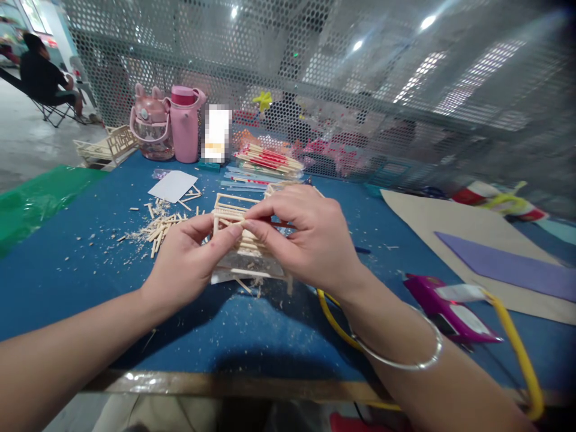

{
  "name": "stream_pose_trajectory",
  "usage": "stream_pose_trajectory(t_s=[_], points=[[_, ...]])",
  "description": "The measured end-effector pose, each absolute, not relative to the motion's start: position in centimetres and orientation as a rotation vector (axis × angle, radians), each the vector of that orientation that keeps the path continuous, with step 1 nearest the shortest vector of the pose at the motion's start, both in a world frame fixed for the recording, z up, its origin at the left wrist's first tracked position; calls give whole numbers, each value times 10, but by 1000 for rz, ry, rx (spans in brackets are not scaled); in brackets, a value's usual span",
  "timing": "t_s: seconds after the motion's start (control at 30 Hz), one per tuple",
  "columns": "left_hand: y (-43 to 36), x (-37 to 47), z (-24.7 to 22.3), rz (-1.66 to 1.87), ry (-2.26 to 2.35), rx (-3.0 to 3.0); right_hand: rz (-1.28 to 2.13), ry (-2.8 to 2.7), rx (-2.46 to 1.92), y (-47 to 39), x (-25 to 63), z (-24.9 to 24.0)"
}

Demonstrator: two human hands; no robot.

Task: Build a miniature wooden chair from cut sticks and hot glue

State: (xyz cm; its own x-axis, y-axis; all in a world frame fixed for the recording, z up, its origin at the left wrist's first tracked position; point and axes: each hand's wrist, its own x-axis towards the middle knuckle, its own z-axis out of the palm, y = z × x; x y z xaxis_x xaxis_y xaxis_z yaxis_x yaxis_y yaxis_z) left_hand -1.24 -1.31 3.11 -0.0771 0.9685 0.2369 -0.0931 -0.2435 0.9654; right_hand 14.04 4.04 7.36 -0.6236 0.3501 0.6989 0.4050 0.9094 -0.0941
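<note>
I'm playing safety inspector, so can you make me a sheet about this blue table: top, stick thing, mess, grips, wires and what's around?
Surface: blue tabletop, sprinkled with pale crumbs.
Job's things: stick frame, partly hidden by fingers.
Clutter: loose cut sticks left of the frame; white card; red-marked sticks behind.
Grips: left grip and right grip, both bare hands, pinch the frame, fingertips close together.
Cables: yellow cord beside a magenta device; another yellow stretch passes behind the right forearm. Whether they join is hidden.
Surroundings: perforated panel behind; seated person at far left.
</note>
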Motion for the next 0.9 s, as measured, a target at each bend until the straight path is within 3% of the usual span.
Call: stream_pose_trajectory(t_s=[0.43, 0.9], points=[[-14, -10, 31, 1470, 1071, 1228, 24, -2325, -520, 39, 142, 76], [-14, -11, 30, 1448, 1135, 1243, -65, -2326, -535, 42, 142, 73]])
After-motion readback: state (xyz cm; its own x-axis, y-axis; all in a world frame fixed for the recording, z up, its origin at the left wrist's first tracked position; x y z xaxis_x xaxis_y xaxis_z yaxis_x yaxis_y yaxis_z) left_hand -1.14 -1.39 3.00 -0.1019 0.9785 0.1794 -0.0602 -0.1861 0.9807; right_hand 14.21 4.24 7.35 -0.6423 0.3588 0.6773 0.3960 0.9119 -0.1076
